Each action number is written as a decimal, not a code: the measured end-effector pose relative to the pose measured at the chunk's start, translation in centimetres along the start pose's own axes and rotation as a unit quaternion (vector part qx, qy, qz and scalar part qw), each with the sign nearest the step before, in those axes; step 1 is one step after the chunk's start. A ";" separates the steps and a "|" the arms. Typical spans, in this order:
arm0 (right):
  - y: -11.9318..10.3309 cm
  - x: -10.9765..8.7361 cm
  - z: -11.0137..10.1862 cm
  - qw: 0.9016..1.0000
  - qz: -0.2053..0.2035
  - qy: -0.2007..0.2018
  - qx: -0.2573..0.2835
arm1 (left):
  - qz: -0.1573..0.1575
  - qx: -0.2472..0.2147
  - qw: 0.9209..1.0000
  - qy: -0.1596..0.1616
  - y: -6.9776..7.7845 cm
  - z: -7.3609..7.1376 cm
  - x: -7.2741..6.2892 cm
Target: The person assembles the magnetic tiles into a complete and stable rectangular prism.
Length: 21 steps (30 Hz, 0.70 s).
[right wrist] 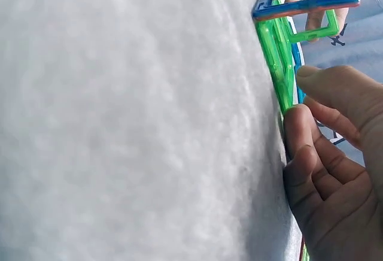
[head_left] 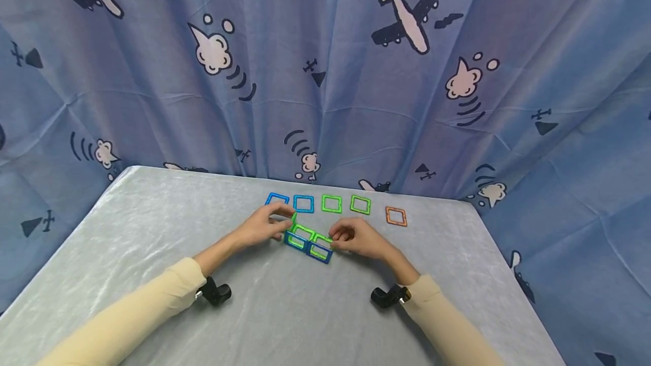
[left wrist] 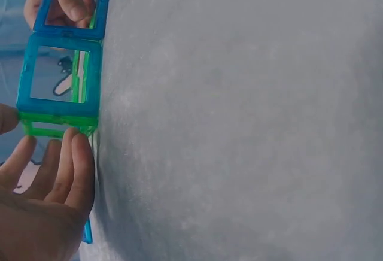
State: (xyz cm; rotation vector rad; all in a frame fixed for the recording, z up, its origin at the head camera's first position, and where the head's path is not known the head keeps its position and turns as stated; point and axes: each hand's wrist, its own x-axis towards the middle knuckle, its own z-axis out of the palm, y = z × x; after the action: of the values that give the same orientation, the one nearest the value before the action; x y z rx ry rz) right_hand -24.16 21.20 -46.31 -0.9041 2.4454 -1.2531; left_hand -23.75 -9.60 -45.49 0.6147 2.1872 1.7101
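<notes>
Square frame-shaped magnetic tiles form a joined group between my hands. Two blue tiles (head_left: 319, 252) stand side by side along its near face, and green tiles (head_left: 304, 232) lie behind them. My left hand (head_left: 263, 225) pinches an upright green tile (left wrist: 58, 119) at the left end, with the thumb at one corner and the fingertips along the edge. At the other end, my right hand (head_left: 360, 237) has thumb and curled index finger on the end of a green tile (right wrist: 276, 63). The fingers partly cover that edge.
Behind the group, a row of loose tiles lies flat: a blue tile (head_left: 303, 196) beside another blue one, two green tiles, and an orange tile (head_left: 396, 208) at the right. A grey cloth covers the table (head_left: 168, 213). A patterned blue curtain (head_left: 325, 72) hangs along the back edge.
</notes>
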 end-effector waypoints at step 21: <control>-1.6 -0.8 1.0 0.999 0.003 -0.020 -0.030 | 0.026 0.012 0.999 -0.015 -0.5 -0.6 -0.4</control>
State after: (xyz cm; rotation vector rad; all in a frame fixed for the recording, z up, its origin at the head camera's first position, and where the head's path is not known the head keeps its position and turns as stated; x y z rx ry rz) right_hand -22.37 20.32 -45.68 -0.9266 2.4641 -1.1546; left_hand -23.81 -10.44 -45.83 0.7044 2.1934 1.6905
